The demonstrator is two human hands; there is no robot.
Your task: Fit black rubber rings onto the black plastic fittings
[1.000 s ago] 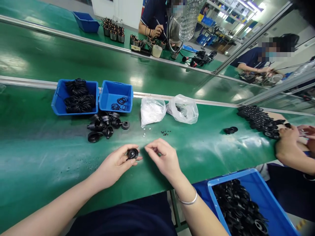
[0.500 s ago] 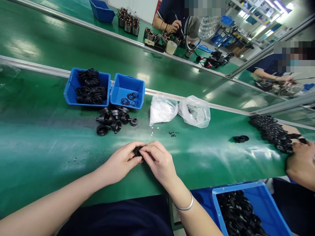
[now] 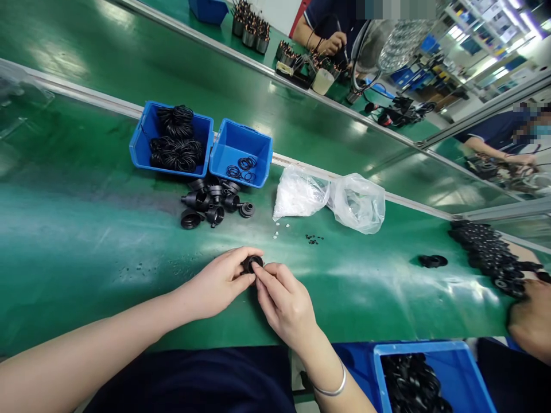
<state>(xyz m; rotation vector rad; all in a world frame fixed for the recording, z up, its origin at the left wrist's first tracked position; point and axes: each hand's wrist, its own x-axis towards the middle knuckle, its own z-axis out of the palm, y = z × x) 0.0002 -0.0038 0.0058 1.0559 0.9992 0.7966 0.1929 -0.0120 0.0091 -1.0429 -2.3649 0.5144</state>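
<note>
My left hand (image 3: 219, 282) holds a small round black rubber part (image 3: 252, 264) in its fingertips, above the green belt. My right hand (image 3: 284, 302) pinches the same part at its near edge, and those fingers hide part of it. Just beyond the hands lie tiny white bits (image 3: 275, 234) and tiny black rings (image 3: 313, 239). A loose heap of black moulded parts (image 3: 210, 201) sits further left.
Two blue bins (image 3: 172, 140) hold black rubber rings. Two plastic bags (image 3: 357, 203) lie on the belt. A co-worker's hand (image 3: 531, 321) is beside a row of black parts (image 3: 486, 258). A blue crate (image 3: 430, 355) stands at the lower right.
My hands have come together on the black part, with my right hand moving from beside it onto its edge. The view has turned, shifting the belt's contents up and to the right.
</note>
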